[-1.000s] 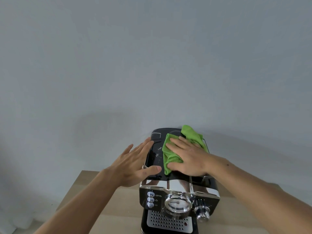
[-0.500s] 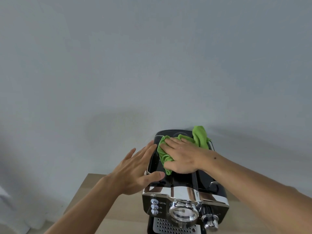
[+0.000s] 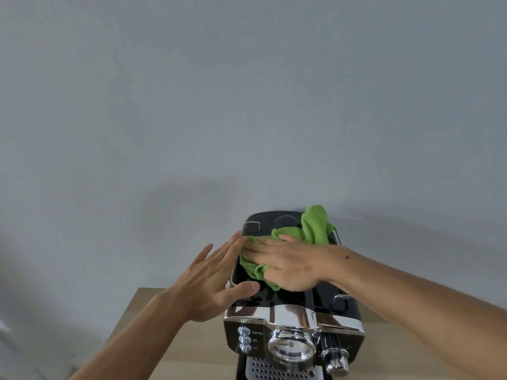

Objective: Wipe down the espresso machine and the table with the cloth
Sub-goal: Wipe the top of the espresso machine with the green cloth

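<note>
At lower centre: one espresso machine (image 3: 296,319) on one table (image 3: 142,325), one green cloth (image 3: 315,226) atop it.
Your right hand (image 3: 290,267) presses the cloth, fingers flat; your left hand (image 3: 208,281), fingers straight, rests against the machine's side.

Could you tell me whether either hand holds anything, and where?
Nothing is gripped: the right hand presses the green cloth flat on top of the espresso machine; the left hand braces its left edge.

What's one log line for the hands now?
step: wiping top of espresso machine | right hand: presses green cloth on it | left hand: rests on its left side
</note>
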A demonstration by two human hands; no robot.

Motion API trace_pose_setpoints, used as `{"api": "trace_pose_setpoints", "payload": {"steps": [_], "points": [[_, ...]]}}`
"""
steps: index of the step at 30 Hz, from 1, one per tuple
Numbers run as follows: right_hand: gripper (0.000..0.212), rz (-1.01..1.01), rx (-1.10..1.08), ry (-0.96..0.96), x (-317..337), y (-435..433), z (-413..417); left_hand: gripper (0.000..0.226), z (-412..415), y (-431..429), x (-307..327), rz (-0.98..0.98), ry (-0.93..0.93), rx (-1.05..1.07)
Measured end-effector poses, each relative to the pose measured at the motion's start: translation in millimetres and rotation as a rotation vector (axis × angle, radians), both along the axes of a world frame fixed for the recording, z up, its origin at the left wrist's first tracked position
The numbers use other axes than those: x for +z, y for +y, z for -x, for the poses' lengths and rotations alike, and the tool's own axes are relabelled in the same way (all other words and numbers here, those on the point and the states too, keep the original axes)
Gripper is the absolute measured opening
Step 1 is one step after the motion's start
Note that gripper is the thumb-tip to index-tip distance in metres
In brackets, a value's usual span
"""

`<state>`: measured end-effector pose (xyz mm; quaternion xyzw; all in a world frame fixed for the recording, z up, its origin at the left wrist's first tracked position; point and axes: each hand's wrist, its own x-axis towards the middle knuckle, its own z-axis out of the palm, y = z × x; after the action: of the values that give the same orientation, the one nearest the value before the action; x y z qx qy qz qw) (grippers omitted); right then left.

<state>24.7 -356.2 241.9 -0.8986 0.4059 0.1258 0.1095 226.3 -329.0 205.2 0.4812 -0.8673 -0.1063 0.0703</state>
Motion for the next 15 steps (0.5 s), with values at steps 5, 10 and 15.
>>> {"api": "trace_pose_setpoints", "payload": {"steps": [5,10,15], "points": [[0.058,0.019,-0.081,0.043,1,-8,-7,0.102,0,-2,2,-0.005,-0.02,0.0],[0.056,0.021,-0.067,0.038,-2,-10,-18,0.102,-2,-1,-1,0.0,-0.02,0.0],[0.053,-0.048,0.007,-0.083,3,4,15,0.106,-1,-1,0,-0.003,-0.013,0.004]]}}
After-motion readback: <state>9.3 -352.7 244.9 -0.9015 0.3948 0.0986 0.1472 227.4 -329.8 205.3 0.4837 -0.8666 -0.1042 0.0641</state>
